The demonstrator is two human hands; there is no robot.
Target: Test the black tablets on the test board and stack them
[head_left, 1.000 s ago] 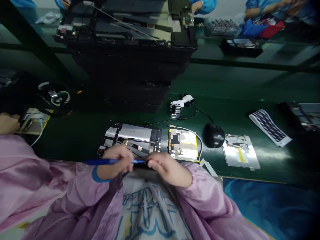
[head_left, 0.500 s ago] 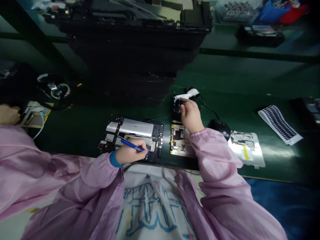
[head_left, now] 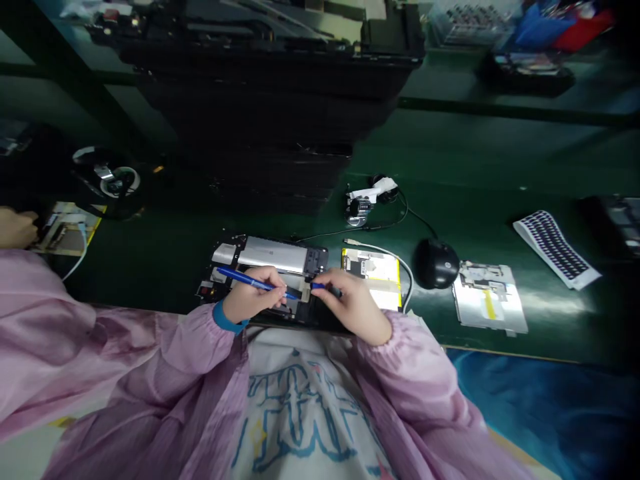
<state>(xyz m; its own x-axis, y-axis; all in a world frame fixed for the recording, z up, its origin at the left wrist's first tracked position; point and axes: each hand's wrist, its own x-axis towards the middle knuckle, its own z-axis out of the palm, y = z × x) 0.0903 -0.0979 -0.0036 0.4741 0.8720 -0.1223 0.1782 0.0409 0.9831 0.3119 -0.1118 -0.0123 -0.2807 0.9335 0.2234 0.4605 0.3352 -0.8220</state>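
Slanting across my left hand (head_left: 254, 293) is a blue pen (head_left: 245, 277), pinched in the fingers with its tip end pointing to my right hand. Between the thumb and fingertips of my right hand (head_left: 357, 307) is a small blue pen cap (head_left: 317, 285), just apart from the pen. Under both hands lies an opened tablet-like device (head_left: 273, 253) with a silver battery and dark boards; the hands cover part of its lower half. Right of it, partly behind my right hand, rests a yellow-edged panel (head_left: 393, 267) with a white cable (head_left: 385, 251) across it.
A tall dark stack of device parts (head_left: 250, 107) rises behind. To the right are a black round object (head_left: 437, 264), a metal plate (head_left: 490, 300) and a patterned strip (head_left: 557, 250). A small camera-like device (head_left: 359, 207) stands ahead. Another person's hand (head_left: 17, 227) is at far left.
My right hand has come down from the camera-like device to the pen, and now holds the blue cap. My left hand has shifted slightly left. A white cable now shows on the yellow-edged panel.
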